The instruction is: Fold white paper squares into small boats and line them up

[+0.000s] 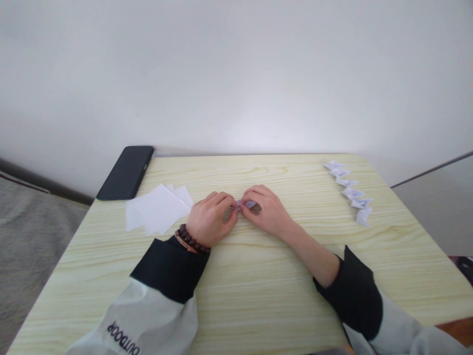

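My left hand (210, 217) and my right hand (266, 209) meet at the middle of a pale wooden table (258, 286). Both pinch a small folded piece of white paper (247, 204) between their fingertips, low over the tabletop. The fingers of both hands are curled and closed on it. Most of the paper is hidden by the fingers. A dark bead bracelet (192, 240) sits on my left wrist.
A loose stack of white paper squares (157, 209) lies left of my hands. A black phone (126, 172) rests at the table's far left corner. Several small folded paper pieces (351, 193) form a row near the far right edge. A white wall stands behind.
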Demonstrator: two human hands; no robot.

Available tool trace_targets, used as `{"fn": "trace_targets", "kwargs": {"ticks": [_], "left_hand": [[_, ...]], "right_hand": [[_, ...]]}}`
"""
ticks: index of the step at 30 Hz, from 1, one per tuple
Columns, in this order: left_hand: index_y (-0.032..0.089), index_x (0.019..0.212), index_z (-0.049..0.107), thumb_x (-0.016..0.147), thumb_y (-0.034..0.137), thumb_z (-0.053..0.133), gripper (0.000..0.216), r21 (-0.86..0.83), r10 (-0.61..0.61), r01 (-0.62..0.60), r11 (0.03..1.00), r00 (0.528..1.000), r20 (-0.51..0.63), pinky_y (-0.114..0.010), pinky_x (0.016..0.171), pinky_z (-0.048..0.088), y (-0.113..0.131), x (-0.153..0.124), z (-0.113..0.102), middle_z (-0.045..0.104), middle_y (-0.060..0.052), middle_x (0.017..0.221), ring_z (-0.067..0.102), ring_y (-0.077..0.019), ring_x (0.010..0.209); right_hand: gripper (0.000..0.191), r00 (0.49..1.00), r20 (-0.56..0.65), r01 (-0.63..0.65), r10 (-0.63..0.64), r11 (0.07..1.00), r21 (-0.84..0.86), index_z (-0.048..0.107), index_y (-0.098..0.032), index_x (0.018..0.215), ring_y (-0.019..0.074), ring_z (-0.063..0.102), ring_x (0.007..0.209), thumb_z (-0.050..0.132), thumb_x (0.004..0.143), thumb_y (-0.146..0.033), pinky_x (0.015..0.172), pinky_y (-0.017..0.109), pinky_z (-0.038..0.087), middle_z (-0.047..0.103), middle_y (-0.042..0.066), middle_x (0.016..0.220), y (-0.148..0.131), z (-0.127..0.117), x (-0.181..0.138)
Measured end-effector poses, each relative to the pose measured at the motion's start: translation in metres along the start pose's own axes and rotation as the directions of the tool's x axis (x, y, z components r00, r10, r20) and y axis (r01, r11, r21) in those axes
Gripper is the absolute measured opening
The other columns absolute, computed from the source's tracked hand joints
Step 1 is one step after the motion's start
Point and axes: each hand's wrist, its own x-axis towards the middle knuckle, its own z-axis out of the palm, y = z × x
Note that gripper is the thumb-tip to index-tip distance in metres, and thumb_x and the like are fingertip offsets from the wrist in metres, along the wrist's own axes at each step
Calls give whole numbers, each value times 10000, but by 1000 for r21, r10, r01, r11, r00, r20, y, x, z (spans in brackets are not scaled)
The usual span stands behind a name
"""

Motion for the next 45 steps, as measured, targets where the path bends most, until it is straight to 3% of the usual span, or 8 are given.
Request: {"fn": "trace_targets", "kwargs": {"ticks": [12,23,31,45], "left_hand": [[200,882,606,848,245,478,140,6,-15,15,1000,1000,16,-277,726,467,-3,-1,1,666,-32,857,585,-171,805],[199,773,624,808,282,503,150,84,-65,68,994,997,-32,-266,642,457,4,-1,-1,662,-16,783,598,-170,756],[207,770,636,826,296,485,184,149,-45,49,988,999,-25,-262,602,439,3,-1,0,651,-14,776,596,-169,755],[214,776,650,808,299,504,173,150,-48,49,987,999,-10,-254,587,433,6,0,-2,644,-11,778,592,-160,726]], "right_hand": [[57,998,56,33,-31,999,-38,625,-190,791,190,547,828,577,762,-177,770,339,418,634,50,861,2,0,0],[62,998,52,35,-35,999,-7,612,-190,831,188,562,833,570,786,-195,788,335,424,655,43,863,-2,-1,0],[81,995,63,80,-73,990,-112,630,-190,819,188,550,839,553,795,-199,785,335,428,643,52,918,-6,-2,-1],[84,994,111,4,12,989,-146,634,-190,804,182,528,837,558,772,-204,781,321,375,625,32,842,-5,1,-1]]}}
